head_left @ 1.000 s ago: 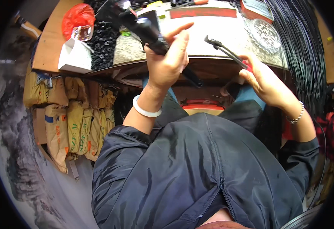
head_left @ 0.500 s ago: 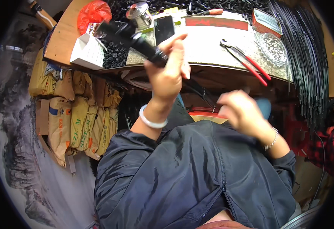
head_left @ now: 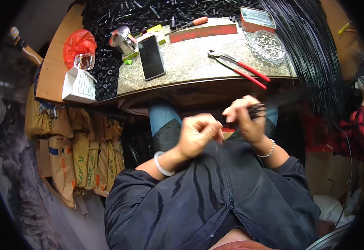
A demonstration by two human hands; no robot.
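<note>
My right hand (head_left: 248, 121) is closed around a long black rod-like thing (head_left: 258, 111), in front of my lap below the table edge. A smeared dark streak runs from it to the right, and its exact kind is too blurred to tell. Close beside it, my left hand (head_left: 199, 134) has its fingers curled together by the near end of the black thing. What it pinches, if anything, is hidden. On the table above lie red-handled pliers (head_left: 240, 68), jaws to the left, untouched.
A phone (head_left: 151, 58), a red-handled screwdriver (head_left: 194, 23), a glass dish (head_left: 268, 47) and a metal canister (head_left: 123, 38) stand on the table. Black strands (head_left: 311, 46) hang over its right edge. A white box (head_left: 78, 85) and red bag (head_left: 78, 46) sit left. Sacks (head_left: 63, 162) stand below.
My left hand has come down from above the table to my lap, and the black thing it held up is gone from it. My right hand now grips a black thing. The view has shifted.
</note>
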